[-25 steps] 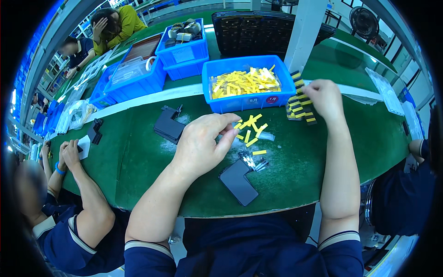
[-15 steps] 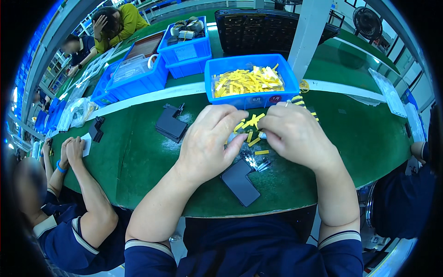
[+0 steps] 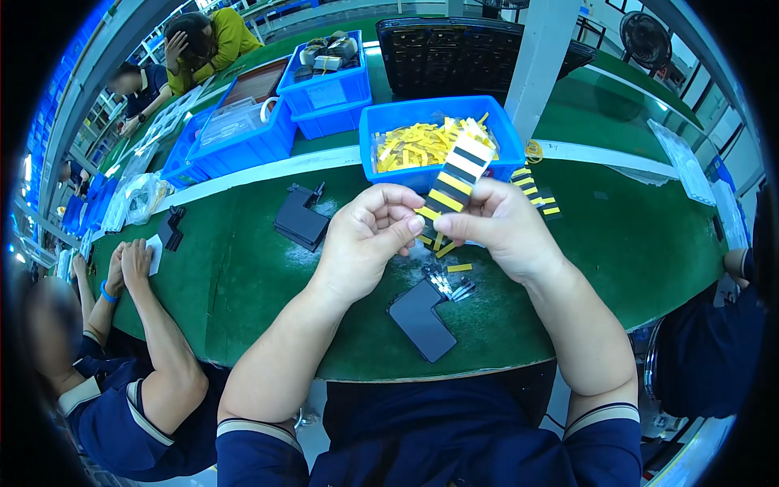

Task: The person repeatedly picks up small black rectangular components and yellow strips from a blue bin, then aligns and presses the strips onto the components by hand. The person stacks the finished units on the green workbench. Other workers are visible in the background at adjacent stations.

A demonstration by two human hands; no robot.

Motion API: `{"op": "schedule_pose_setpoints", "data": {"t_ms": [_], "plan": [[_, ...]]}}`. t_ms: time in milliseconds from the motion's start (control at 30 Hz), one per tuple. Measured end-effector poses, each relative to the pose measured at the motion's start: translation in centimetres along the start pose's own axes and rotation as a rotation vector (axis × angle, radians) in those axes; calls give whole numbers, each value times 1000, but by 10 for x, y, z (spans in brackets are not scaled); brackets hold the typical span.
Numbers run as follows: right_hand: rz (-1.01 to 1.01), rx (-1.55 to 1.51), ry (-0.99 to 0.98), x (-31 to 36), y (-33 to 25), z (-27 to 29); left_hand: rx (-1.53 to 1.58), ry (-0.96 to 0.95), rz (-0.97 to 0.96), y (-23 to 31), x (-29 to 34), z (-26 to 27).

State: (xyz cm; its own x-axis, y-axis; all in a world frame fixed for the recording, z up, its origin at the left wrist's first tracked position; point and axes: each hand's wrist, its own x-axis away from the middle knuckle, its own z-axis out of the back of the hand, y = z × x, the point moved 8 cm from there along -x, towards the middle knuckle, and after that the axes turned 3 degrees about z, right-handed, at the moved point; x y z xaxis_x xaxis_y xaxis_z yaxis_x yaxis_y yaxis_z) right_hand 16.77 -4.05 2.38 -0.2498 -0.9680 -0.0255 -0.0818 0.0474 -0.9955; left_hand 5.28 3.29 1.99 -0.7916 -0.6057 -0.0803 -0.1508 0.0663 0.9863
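A striped sheet (image 3: 459, 173) with black and yellow bands and a pale far end stands tilted up in my right hand (image 3: 507, 226), gripped near its lower edge between thumb and fingers. Close on its left, my left hand (image 3: 367, 235) is closed, thumb and forefinger pinching the end of a yellow strip (image 3: 427, 213) at the sheet's edge. Loose yellow strips lie on the table below, partly hidden by my hands; one yellow strip (image 3: 459, 267) lies apart. Nearer me are a dark L-shaped stack (image 3: 423, 319) and several small black-and-silver pieces (image 3: 462, 290).
Beyond my hands stands a blue bin (image 3: 375, 174) full of yellow strips. More striped sheets (image 3: 542, 195) lie right of it. Dark flat pieces (image 3: 301, 219) are stacked at the left. A co-worker's hands (image 3: 130, 261) rest on the table further left; a grey post (image 3: 542, 69) rises behind the bin.
My right hand has turned and raised the striped sheet into view above the loose strips. My left hand has turned, its thumb and forefinger now pinched at the sheet's left edge.
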Motion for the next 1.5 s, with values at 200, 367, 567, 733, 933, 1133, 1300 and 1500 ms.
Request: {"op": "schedule_pose_setpoints", "data": {"t_ms": [200,367,567,733,933,1133,1300,1500], "plan": [[243,-60,126,2,-19,18,-62,18,120,-10,-6,11],[221,46,185,3,-23,22,-1262,92,-159,-5,-3,16],[306,201,235,5,-29,21,-1334,-182,-171,16,32,-45],[470,461,223,8,-39,14,-1324,-200,-255,16,46,-53],[650,427,236,16,-49,7,-612,-39,30,10,18,-14],[695,559,218,23,-49,-5,-108,32,19,2,16,-11],[750,513,233,28,-53,-7,-11,-27,7,1,17,-20],[759,479,250,32,-52,-8,194,-72,32,-4,16,-23]]}}
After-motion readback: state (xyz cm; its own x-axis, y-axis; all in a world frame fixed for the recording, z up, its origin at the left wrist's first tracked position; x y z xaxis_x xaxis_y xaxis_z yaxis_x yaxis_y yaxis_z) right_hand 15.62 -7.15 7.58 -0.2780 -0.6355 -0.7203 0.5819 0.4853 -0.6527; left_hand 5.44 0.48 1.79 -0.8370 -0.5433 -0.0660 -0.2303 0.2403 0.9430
